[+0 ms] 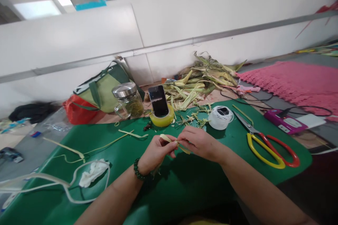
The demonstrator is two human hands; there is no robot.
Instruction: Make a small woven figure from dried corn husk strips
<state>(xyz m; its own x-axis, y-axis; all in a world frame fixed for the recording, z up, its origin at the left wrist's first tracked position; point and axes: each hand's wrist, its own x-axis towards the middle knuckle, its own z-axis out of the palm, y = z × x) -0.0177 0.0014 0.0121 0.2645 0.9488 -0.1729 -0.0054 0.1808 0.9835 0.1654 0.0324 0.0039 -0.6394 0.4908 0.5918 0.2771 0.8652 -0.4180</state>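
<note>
My left hand (157,150), with a dark bead bracelet on the wrist, and my right hand (198,142) meet over the green mat (185,182). Both pinch a pale yellow-green leaf strip (176,143) that runs between the fingers; its ends stick out on each side. The fingers of both hands are closed on the strip.
A pile of dried leaves (200,81) lies at the back. A phone (157,100) stands in a yellow tape roll (163,119), beside a glass jar (128,101) and a white thread spool (220,117). Scissors (266,144) lie at the right. Loose strips (79,153) and a white cable (66,186) lie at the left.
</note>
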